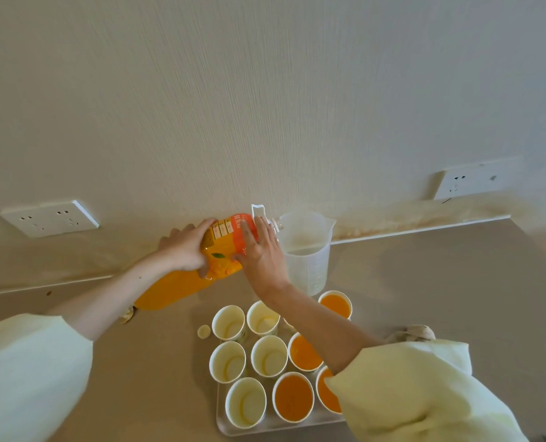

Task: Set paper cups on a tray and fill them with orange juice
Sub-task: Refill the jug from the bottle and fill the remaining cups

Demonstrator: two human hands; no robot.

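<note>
Paper cups [269, 355]: five empty, four filled; one bottle [225, 250] held.

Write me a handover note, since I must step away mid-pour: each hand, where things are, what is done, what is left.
The left hand grips the juice bottle mid-body. The right hand holds it nearer the neck, mouth tipped over the measuring jug, which shows no juice.
The bottle cap lies on the counter left of the cups.
Done: cups set out, the near ones on the tray; four filled cups on the right.
Left: five empty cups; another may hide under the right forearm.
</note>
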